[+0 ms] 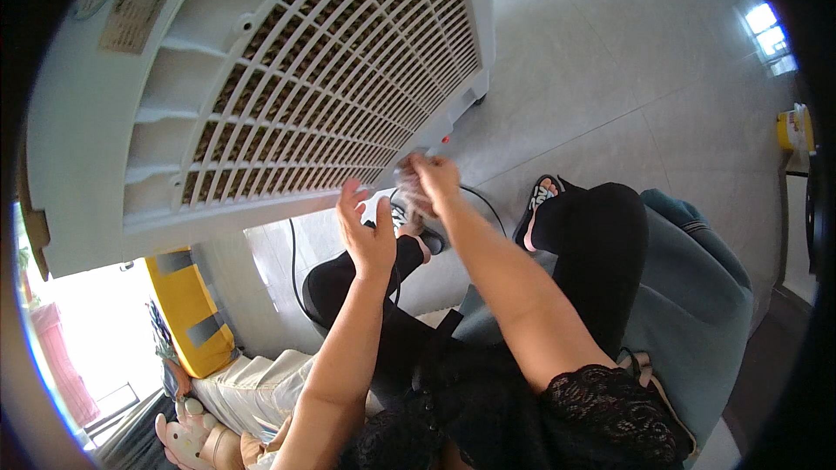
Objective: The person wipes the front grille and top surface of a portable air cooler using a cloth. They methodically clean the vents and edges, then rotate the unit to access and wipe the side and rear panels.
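Observation:
A large white air cooler (340,78) fills the upper left, its slatted grille backed by a brown honeycomb pad. My right hand (435,181) is close to the grille's lower right corner, fingers closed on a crumpled whitish wad (414,191). The wad is blurred, and its material is hard to make out. To the left of it, my left hand (367,231) is raised just below the cooler's bottom edge, fingers apart and holding nothing. A black cord (294,265) hangs below the cooler and loops near my left leg.
I sit on a blue-grey chair (697,296), with my sandalled feet near the cooler's base. A yellow and grey box (187,313) and a pink plush toy (185,437) are at the left. A yellow tub (794,129) stands at the far right, beyond grey floor tiles (601,61).

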The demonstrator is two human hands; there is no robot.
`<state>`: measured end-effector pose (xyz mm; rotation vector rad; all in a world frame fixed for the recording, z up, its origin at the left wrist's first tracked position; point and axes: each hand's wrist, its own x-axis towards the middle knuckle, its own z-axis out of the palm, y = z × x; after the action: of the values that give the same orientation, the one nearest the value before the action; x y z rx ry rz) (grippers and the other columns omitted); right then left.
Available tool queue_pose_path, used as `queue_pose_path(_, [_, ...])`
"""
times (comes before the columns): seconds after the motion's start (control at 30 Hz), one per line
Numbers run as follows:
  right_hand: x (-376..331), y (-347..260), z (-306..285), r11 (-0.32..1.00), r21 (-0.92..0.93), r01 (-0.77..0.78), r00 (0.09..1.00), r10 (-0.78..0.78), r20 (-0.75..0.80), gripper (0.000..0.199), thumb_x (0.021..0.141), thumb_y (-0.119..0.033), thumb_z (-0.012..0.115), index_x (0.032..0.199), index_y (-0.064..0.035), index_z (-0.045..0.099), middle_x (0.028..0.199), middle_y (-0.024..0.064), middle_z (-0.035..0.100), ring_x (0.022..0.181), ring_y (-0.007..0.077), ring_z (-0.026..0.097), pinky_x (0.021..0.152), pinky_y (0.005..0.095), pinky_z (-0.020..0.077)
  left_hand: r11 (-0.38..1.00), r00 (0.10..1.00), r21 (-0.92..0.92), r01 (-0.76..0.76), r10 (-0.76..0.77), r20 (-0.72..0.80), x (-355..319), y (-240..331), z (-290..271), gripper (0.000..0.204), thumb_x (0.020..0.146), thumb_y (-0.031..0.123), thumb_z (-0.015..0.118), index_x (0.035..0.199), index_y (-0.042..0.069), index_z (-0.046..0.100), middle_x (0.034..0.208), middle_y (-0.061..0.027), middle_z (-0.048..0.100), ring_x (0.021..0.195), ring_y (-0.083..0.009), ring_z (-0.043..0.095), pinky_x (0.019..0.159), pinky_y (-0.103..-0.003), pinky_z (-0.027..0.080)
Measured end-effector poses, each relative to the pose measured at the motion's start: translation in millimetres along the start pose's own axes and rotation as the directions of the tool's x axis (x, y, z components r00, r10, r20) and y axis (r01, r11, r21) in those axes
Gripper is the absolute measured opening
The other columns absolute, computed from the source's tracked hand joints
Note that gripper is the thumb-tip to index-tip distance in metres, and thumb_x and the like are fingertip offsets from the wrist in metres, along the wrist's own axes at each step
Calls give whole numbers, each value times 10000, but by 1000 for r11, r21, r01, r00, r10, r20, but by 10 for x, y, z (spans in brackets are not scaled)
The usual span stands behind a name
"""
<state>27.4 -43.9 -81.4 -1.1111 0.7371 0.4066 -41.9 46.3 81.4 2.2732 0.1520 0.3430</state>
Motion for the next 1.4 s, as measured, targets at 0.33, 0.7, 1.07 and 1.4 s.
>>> queue_pose_path(0.33, [1034, -1403, -696, 849, -357, 390, 738, -520, -431, 245, 828, -246, 673, 863, -3, 662, 776, 143, 676, 705, 248, 637, 690, 373, 494, 989, 987, 52, -137, 132, 90, 278, -120, 87, 487, 854, 100, 685, 1290, -6, 496, 1195, -170, 553, 1011, -275, 587, 871, -366, 472])
queue_pose_path(0.7, [1090, -1265, -788, 942, 12, 335, 876, -307, -372, 293, 737, -290, 730, 755, -9, 649, 692, 134, 657, 656, 230, 630, 647, 374, 492, 1000, 990, 6, -21, 20, 139, 210, -116, 181, 498, 863, 87, 684, 1307, -1, 479, 1233, -155, 531, 1058, -259, 579, 900, -370, 470])
queue_pose_path(1.07, [916, -1651, -789, 925, -262, 276, 877, -354, -324, 271, 720, -265, 734, 733, -12, 640, 691, 140, 656, 645, 254, 631, 640, 399, 501, 997, 986, 25, 74, -77, 149, 150, -115, 176, 497, 867, 89, 678, 1314, -1, 481, 1222, -147, 544, 1069, -247, 580, 914, -354, 460])
queue_pose_path(1.4, [733, -789, -383, 948, -238, 211, 881, -290, -374, 285, 739, -290, 714, 758, -16, 639, 720, 167, 666, 670, 309, 644, 641, 413, 502, 901, 913, -238, 363, -394, -101, 39, -303, -74, 233, 879, 45, 653, 1045, 27, 490, 944, -39, 493, 866, -124, 475, 809, -254, 421])
